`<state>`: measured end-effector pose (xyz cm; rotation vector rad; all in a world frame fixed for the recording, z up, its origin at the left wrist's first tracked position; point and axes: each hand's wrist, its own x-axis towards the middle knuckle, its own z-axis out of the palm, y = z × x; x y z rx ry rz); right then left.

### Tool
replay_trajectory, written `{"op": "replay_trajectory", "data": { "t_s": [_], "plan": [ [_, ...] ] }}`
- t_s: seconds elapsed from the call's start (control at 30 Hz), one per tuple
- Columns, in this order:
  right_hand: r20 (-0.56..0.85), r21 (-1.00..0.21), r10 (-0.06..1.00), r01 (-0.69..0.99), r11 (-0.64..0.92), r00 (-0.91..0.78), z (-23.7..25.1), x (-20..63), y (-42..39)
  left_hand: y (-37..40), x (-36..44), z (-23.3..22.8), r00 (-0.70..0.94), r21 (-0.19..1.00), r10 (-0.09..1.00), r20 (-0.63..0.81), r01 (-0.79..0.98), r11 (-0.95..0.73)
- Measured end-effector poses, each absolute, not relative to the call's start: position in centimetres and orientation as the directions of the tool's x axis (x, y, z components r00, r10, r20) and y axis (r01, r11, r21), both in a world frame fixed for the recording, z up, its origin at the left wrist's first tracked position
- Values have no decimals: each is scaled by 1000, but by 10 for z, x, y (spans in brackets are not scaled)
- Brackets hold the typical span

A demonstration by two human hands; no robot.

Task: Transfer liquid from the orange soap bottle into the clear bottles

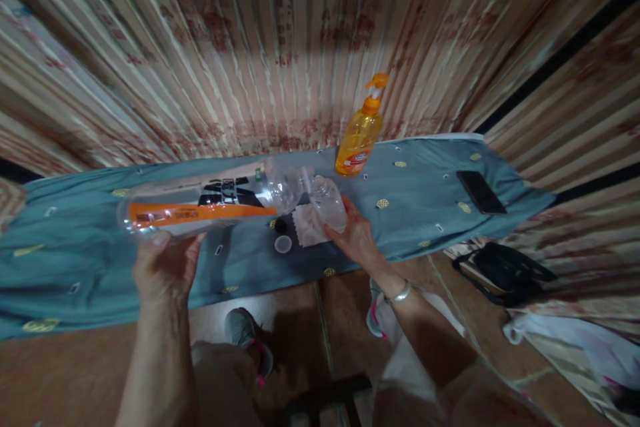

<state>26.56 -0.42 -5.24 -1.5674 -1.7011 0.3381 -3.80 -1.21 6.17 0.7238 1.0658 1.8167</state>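
Observation:
A large clear plastic bottle point(235, 195) with an orange and black label lies sideways in the air, its neck toward the right. My left hand point(167, 260) is wrapped round its lower end from below. Close to the bottle's mouth, my right hand point(356, 233) grips a small clear plastic container point(327, 203) by its right side. Whether the two touch is hard to tell. Under the container lies a whitish piece with a zigzag edge point(306, 227). A small dark cap point(281, 225) and a round translucent lid point(283, 244) rest on the cloth beside it.
A pump bottle of orange liquid point(359, 140) stands at the back of the teal cloth-covered table point(410, 213). A black phone point(481, 192) lies toward the right end. Pleated curtains point(310, 40) hang behind. On the floor at right sits a dark bag point(505, 270).

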Motion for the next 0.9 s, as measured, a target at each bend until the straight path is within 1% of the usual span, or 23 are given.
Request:
{"op": "replay_trajectory", "data": {
  "t_s": [0.1,0.2,0.3,0.5,0.67,0.9],
  "plan": [
    [363,-661,930,721,209,63,-51,265,-5,-13,-35,63,-465,878,885,26,-413,-242],
    [364,-665,929,715,215,60,-51,264,-5,-15,-33,63,-445,877,895,24,-420,-232],
    [351,-669,934,716,199,70,-51,264,-6,-16,-31,62,-416,875,908,54,-418,-244],
    [338,-672,939,715,191,67,-50,263,-5,-12,-31,60,-429,882,893,136,-359,-306],
    [341,-672,938,714,198,61,-51,261,-5,-7,-35,62,-441,871,890,119,-384,-307],
    [325,-684,944,703,194,56,-48,258,-5,-4,-39,67,-455,879,884,110,-371,-301]
  ]
}}
